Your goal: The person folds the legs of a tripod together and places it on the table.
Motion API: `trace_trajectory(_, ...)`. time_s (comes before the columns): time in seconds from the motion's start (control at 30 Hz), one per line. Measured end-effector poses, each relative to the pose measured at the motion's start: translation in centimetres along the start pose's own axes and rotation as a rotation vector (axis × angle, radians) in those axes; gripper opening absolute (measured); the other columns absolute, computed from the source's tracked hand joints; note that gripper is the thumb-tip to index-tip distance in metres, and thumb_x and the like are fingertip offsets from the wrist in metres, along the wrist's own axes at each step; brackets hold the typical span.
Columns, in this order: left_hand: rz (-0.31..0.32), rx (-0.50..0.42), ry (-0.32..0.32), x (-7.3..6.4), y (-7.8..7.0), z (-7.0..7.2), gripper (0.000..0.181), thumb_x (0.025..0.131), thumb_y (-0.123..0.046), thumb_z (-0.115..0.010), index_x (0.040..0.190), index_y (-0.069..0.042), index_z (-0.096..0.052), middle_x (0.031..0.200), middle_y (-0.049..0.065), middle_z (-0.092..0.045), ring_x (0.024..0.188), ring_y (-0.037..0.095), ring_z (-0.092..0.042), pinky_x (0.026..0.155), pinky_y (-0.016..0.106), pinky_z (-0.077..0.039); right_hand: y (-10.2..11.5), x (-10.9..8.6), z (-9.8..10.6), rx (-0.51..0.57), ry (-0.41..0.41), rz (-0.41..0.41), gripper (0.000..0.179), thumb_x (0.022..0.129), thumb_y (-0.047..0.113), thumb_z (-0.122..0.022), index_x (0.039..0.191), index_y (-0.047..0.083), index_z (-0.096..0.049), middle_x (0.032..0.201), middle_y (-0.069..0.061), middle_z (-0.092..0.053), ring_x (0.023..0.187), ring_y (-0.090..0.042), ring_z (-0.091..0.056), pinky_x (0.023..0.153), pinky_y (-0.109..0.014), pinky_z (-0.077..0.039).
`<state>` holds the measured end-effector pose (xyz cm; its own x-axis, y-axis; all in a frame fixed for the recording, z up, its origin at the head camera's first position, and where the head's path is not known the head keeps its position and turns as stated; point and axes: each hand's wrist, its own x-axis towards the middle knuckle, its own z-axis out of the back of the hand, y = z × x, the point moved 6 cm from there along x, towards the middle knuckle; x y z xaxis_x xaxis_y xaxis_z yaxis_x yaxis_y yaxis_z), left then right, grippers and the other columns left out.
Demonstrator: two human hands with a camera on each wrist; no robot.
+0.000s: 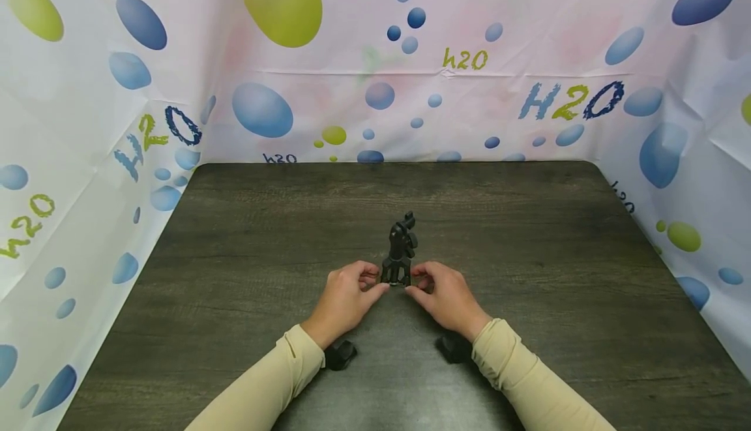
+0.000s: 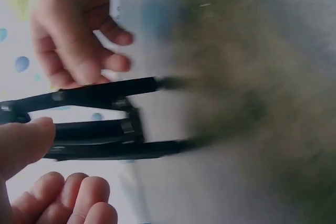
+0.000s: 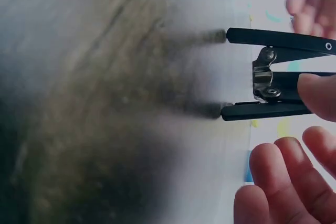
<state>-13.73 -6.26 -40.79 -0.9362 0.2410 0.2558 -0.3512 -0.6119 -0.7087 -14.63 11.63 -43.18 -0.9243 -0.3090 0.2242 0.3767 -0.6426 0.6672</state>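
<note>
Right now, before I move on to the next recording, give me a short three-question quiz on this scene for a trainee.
1. True or false: the small black tripod stands upright on the dark wooden table.
2. Which hands touch its legs? A) left only B) right only C) both
3. Fill in: the backdrop behind the table reads ____.

Key: 1 true. 2 C: the left hand and the right hand each meet the legs at the base. 3 H2O.
</note>
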Motion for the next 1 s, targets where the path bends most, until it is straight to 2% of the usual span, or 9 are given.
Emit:
trace_trajectory(0.17, -0.118, 0.029, -0.054, 0.7, -2.3, 2.0, 0.028, 0.085, -0.014, -0.082, 0.106, 0.0, -0.069, 0.098, 0.011, -0.071, 0.085, 0.022, -0.071, 0.075, 0.033, -0.058, -0.1, 0.0, 0.1, -0.001, 0.0, -0.006, 0.022, 0.087, 0.012, -0.079, 0.106, 0.005, -0.07, 0.095, -0.005, -0.067, 0.082, -0.017, -0.065, 0.07, -0.036, -0.054)
trace_trajectory(0.4, -0.179, 0.011, -0.091, 1.8, -4.6, 4.1, 0.035, 0.084, -0.015, -0.083, 0.112, 0.002, -0.068, 0.104, 0.014, -0.07, 0.09, 0.026, -0.07, 0.078, 0.039, -0.058, 0.0, 0.2, 0.0, -0.002, 0.023, -0.019, 0.022, 0.088, 0.013, -0.078, 0.107, 0.005, -0.07, 0.096, -0.005, -0.067, 0.084, -0.018, -0.065, 0.072, -0.037, -0.054)
trace_trajectory(0.7, -0.237, 0.019, -0.093, 2.9, -6.6, 4.8, 0.038, 0.085, -0.016, -0.083, 0.115, 0.002, -0.068, 0.107, 0.012, -0.069, 0.096, 0.021, -0.069, 0.081, 0.03, -0.056, 0.2, 0.3, -0.1, 0.004, 0.055, -0.04, 0.023, 0.089, 0.013, -0.077, 0.109, 0.004, -0.069, 0.098, -0.006, -0.067, 0.086, -0.019, -0.066, 0.074, -0.038, -0.055)
trace_trajectory(1.0, -0.257, 0.023, -0.092, 3.5, -8.0, 5.3, 0.038, 0.087, -0.017, -0.081, 0.116, 0.002, -0.068, 0.109, 0.012, -0.069, 0.096, 0.021, -0.069, 0.083, 0.029, -0.056, 0.3, 0.5, -0.3, 0.015, 0.063, -0.046, 0.024, 0.09, 0.012, -0.077, 0.11, 0.002, -0.069, 0.097, -0.007, -0.067, 0.086, -0.02, -0.066, 0.074, -0.038, -0.055)
